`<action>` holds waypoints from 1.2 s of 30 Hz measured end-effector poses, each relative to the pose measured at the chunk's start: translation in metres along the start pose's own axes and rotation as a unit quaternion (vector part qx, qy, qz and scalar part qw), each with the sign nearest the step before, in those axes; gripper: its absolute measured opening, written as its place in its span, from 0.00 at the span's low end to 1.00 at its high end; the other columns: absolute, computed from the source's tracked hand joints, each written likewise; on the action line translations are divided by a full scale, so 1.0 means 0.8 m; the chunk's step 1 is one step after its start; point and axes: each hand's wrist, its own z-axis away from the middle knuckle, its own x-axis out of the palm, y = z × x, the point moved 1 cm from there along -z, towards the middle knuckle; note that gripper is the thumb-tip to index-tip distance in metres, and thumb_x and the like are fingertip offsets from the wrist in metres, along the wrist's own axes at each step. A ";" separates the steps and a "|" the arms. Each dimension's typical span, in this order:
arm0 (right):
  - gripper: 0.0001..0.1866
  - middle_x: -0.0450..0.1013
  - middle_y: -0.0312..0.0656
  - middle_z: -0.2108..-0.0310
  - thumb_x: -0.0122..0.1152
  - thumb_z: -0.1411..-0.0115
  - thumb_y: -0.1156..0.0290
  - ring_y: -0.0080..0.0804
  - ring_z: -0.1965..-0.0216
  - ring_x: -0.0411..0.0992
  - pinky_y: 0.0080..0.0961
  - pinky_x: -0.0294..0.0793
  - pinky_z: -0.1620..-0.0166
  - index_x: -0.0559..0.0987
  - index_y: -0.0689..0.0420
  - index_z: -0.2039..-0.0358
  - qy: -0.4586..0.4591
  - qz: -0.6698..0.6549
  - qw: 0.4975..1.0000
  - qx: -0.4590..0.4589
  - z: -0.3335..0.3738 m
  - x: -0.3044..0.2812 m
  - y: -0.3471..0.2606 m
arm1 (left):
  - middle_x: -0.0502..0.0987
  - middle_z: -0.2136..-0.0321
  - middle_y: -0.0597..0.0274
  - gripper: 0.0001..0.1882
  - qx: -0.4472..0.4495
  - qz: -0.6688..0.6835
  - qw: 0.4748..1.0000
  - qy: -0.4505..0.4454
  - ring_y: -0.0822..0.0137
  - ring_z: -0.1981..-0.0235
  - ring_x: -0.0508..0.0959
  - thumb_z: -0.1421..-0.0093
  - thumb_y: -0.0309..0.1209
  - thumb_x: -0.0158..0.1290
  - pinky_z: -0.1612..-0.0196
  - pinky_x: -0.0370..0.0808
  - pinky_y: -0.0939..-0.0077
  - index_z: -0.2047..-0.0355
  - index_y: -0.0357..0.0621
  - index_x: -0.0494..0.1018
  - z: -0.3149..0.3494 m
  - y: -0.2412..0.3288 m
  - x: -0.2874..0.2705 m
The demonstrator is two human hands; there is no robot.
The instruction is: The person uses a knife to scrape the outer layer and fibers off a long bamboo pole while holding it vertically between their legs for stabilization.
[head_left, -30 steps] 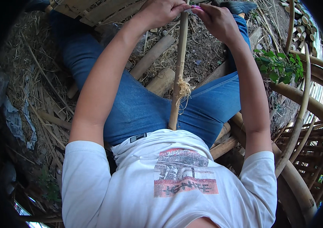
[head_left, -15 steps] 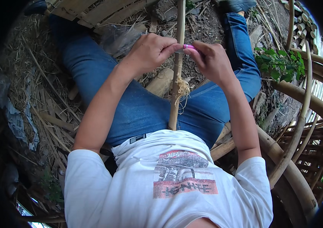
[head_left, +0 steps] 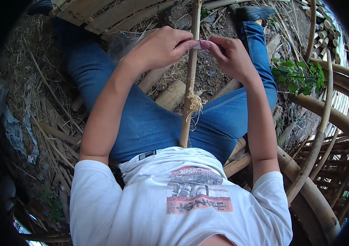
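A light wooden pole (head_left: 190, 74) stands between my legs, its near end against my waist. Tangled pale fibre (head_left: 195, 102) is tied around its lower part. My left hand (head_left: 164, 47) is closed beside the pole, thumb and finger pinching the pale flat end of a small pink-handled blade (head_left: 204, 44). On the other side, my right hand (head_left: 228, 55) is closed on its pink end. The pale part lies across the pole. Fingers hide most of the blade, so its exact kind is hard to make out.
Bamboo slats (head_left: 113, 16) lie at the far left. Cut bamboo poles (head_left: 326, 35) are stacked far right, beyond a leafy green plant (head_left: 297, 76). Thick curved bamboo (head_left: 306, 184) borders my right side. A short bamboo piece (head_left: 171, 95) lies between my legs, and dry straw (head_left: 39, 94) covers the left ground.
Both hands have moved slightly farther up the pole with the pink-handled blade. The pole's near end has shifted a little left and toward me.
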 end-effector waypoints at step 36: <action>0.14 0.77 0.53 0.74 0.58 0.33 0.61 0.54 0.72 0.76 0.42 0.74 0.69 0.84 0.58 0.63 0.110 0.153 0.962 -0.196 -0.082 -0.035 0.028 | 0.72 0.83 0.62 0.17 -0.036 0.053 0.997 -0.034 0.71 0.80 0.70 0.29 0.40 0.49 0.74 0.68 0.70 0.58 0.41 0.81 -0.088 -0.033 -0.030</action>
